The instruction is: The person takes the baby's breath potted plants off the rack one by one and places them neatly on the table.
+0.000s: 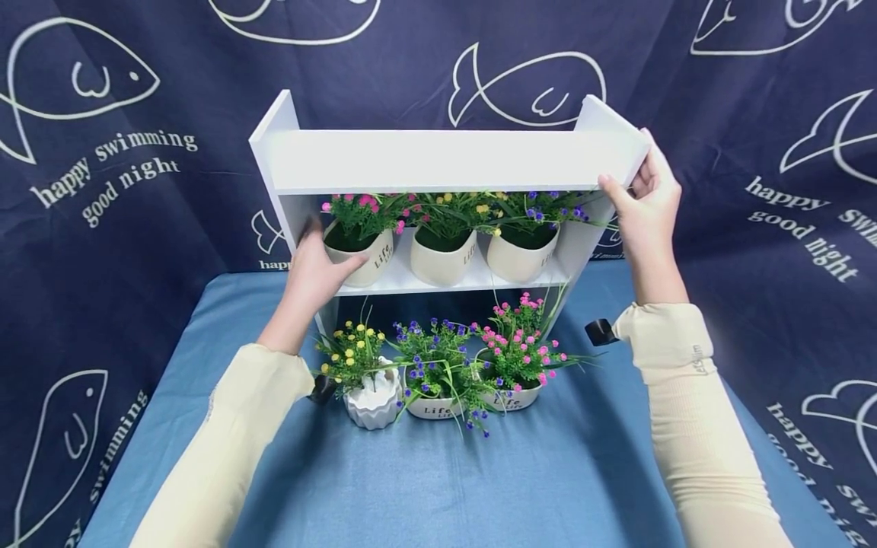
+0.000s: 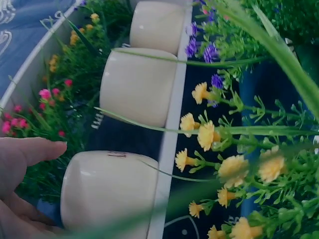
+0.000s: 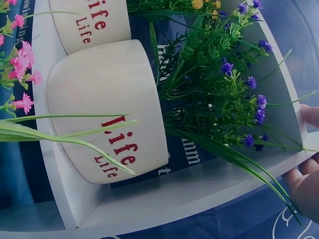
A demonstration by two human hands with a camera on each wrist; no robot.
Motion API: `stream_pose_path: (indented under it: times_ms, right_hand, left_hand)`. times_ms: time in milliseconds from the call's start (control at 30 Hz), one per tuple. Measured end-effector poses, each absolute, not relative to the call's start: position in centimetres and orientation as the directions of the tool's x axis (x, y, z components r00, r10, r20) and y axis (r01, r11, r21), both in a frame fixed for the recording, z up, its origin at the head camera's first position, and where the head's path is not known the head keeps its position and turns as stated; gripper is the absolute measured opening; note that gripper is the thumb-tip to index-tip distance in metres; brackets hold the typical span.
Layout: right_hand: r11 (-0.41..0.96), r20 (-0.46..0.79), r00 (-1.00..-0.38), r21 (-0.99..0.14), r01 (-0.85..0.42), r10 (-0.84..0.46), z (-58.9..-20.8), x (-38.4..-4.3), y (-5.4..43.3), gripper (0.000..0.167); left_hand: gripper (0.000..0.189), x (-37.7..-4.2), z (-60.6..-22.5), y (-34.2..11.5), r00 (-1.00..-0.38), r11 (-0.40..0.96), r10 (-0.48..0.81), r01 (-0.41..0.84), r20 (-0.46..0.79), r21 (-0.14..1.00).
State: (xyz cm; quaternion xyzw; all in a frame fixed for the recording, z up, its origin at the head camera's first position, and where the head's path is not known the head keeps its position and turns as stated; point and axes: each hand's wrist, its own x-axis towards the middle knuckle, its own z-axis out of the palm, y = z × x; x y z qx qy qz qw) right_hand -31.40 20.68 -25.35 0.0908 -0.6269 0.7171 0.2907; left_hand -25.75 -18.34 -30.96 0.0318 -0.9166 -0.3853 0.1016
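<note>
A white tiered shelf (image 1: 438, 158) stands on the blue cloth. My right hand (image 1: 651, 194) grips its right side panel near the top, thumb in front and fingers round the outside. By the shelf's left side is my left hand (image 1: 311, 266), thumb stretched out beside the cream pot (image 1: 373, 262) with pink flowers. In the left wrist view the left thumb (image 2: 42, 149) shows apart from the pot's rim; its other fingers are partly cut off. A middle pot (image 1: 444, 259) with yellow flowers and a right pot (image 1: 522, 257) with purple flowers share that tier.
Before the shelf stand a white fluted pot (image 1: 373, 402) with yellow flowers, a cream pot (image 1: 433, 407) with purple flowers and another (image 1: 514, 399) with pink ones. Long grass blades stick out sideways. A dark fish-print curtain (image 1: 384, 84) hangs behind.
</note>
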Motion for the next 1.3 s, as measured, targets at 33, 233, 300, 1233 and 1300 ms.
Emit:
stream_pose_path:
  times_ms: [33,233,300,1233,1300]
  right_hand:
    - [-0.049,0.493,-0.815,-0.847,-0.53,0.303,-25.4,-31.4,20.7,0.075]
    - [-0.062,0.494,-0.815,-0.843,-0.534,0.302,-25.4,-31.5,20.8,0.077]
    - [-0.06,0.494,-0.815,-0.844,-0.533,0.302,-25.5,-31.6,20.8,0.077]
    - [-0.047,0.473,-0.827,-0.86,-0.509,0.304,-25.5,-31.3,20.7,0.076]
    - [-0.045,0.47,-0.828,-0.861,-0.506,0.306,-25.5,-31.3,20.7,0.076]
  left_hand:
    - [0.1,-26.1,-31.1,-18.3,-0.98,0.698,-0.133,0.015,0.15,0.716]
    - [0.113,-27.3,-31.7,-17.7,-0.985,0.689,-0.146,-0.035,0.091,0.723]
    - [0.114,-27.6,-31.9,-17.6,-0.984,0.69,-0.154,-0.047,0.084,0.722]
    - [0.098,-26.6,-32.3,-17.7,-0.97,0.664,-0.189,-0.012,0.152,0.748]
    - [0.098,-26.2,-32.4,-17.6,-0.971,0.669,-0.186,-0.012,0.152,0.743]
